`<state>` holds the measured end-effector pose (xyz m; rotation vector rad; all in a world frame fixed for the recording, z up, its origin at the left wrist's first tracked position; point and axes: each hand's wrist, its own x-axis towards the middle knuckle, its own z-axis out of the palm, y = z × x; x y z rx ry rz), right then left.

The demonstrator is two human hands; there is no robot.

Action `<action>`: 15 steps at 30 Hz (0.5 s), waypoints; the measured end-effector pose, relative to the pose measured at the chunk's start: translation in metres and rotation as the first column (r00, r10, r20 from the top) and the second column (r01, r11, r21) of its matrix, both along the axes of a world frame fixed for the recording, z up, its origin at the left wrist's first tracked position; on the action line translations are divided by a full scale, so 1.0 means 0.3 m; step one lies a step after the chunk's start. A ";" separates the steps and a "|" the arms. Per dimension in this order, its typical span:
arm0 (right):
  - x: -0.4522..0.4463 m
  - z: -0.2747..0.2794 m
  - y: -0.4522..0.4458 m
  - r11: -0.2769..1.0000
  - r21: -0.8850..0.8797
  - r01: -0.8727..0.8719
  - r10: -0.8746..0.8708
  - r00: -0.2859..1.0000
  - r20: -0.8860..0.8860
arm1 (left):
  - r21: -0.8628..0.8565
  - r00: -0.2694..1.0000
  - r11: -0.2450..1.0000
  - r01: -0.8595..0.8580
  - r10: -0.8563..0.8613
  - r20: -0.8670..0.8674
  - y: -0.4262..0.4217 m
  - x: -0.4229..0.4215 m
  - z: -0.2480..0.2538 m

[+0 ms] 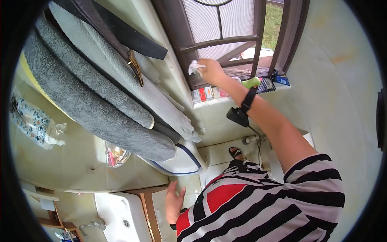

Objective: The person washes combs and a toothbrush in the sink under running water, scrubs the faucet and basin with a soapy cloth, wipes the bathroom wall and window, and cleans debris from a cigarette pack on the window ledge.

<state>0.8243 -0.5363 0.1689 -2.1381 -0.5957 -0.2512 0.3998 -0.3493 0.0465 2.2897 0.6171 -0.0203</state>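
Note:
My right hand (211, 71) is raised at the barred window (219, 40), its fingers closed on a crumpled white cloth or tissue (195, 67). Below that hand, a red and white box (202, 94) stands on the sill, with a green item (251, 82) farther right. A black strap with a dark device is round my right wrist. My left hand (174, 201) hangs low beside the striped shirt, fingers apart and nothing visible in it.
Grey towels (100, 92) and dark belts hang at the left. Below them are a white, blue-edged basin (181, 161) and a clear holder (116, 155). A white sink (121, 215) with a tap (92, 226) is at the lower left. A blue tube (283, 80) lies on the sill.

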 end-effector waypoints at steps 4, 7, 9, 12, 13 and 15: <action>-0.025 -0.029 0.036 0.840 0.541 0.038 0.136 0.951 -0.278 | -0.036 0.998 0.999 0.003 -0.005 -0.061 -0.012 -0.017 -0.015; -0.079 0.010 0.069 0.501 0.864 0.041 0.453 0.839 -0.302 | -0.084 0.996 0.994 -0.073 0.069 -0.053 -0.009 -0.037 0.008; -0.115 0.024 0.077 0.208 0.973 0.097 0.666 0.715 -0.214 | -0.049 0.998 0.997 -0.052 0.051 -0.024 0.015 -0.039 -0.016; -0.141 -0.007 0.094 -0.011 0.984 0.179 0.813 0.574 -0.095 | -0.187 0.994 0.981 -0.056 0.072 0.078 0.030 0.005 -0.006; -0.160 -0.019 0.087 -0.039 0.986 0.162 0.854 0.518 -0.051 | -0.213 0.997 0.976 -0.047 0.059 0.054 0.006 0.050 0.081; -0.214 -0.022 0.092 -0.087 0.980 0.180 0.880 0.476 -0.009 | -0.326 0.990 0.945 0.005 0.040 0.132 -0.006 0.128 0.128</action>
